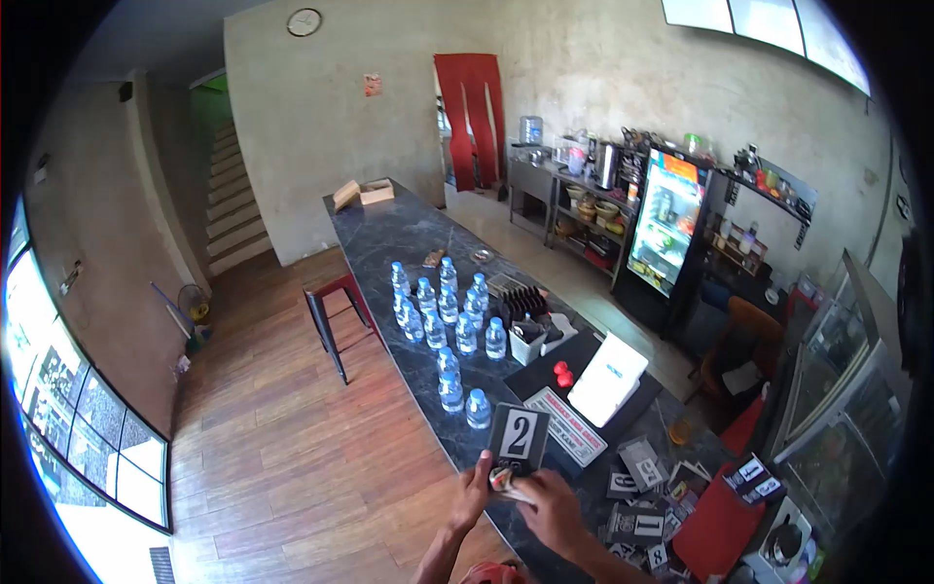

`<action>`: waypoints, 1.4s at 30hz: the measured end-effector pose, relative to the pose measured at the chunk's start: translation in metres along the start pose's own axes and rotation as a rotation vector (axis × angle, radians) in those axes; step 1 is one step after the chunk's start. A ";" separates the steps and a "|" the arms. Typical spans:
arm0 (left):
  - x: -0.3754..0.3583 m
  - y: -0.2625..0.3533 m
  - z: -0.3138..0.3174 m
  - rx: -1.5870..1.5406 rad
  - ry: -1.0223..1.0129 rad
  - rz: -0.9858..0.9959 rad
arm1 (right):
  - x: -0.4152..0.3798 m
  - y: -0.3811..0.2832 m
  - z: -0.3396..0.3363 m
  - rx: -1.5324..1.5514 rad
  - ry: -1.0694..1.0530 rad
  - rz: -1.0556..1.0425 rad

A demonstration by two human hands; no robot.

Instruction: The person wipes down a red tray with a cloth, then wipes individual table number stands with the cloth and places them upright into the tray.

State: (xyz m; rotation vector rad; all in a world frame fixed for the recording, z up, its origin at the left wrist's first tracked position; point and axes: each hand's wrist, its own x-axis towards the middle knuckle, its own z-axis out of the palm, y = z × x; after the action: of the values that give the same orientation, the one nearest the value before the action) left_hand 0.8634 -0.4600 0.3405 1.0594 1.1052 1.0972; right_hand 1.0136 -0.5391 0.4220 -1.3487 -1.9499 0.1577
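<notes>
The left hand (472,492) and right hand (551,512) cover most of a small pale bundle (502,482) and the foot of the black card marked 2 (519,434). The picture's bottom edge cuts off both forearms. Along the right edge of the counter (397,232), overlapping cards (637,526) partly hide one another. Small print on the notice (566,426) and the fridge's (665,226) contents are too blurred to tell.

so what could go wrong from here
The number 2 card in the left hand might bump the nearest water bottle, which stands right by it. That bottle is also fairly near the edge of the counter, so a knock could perhaps send it rolling onto the wooden floor.
</notes>
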 end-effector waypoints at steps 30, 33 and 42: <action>-0.117 -0.112 0.233 -0.244 -0.994 -0.464 | -0.218 0.092 -0.162 0.722 0.862 0.902; -0.128 -0.110 0.244 -0.083 -0.901 -0.308 | -0.209 0.077 -0.141 0.538 0.946 0.821; -0.171 -0.075 0.268 -0.479 -0.952 -0.610 | -0.216 0.089 -0.154 0.007 0.622 0.690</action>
State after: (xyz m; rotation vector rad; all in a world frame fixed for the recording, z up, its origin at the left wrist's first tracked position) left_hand 1.1188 -0.6631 0.3255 0.6431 0.3056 0.2460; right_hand 1.2145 -0.7290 0.3795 -1.7591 -0.9330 0.0564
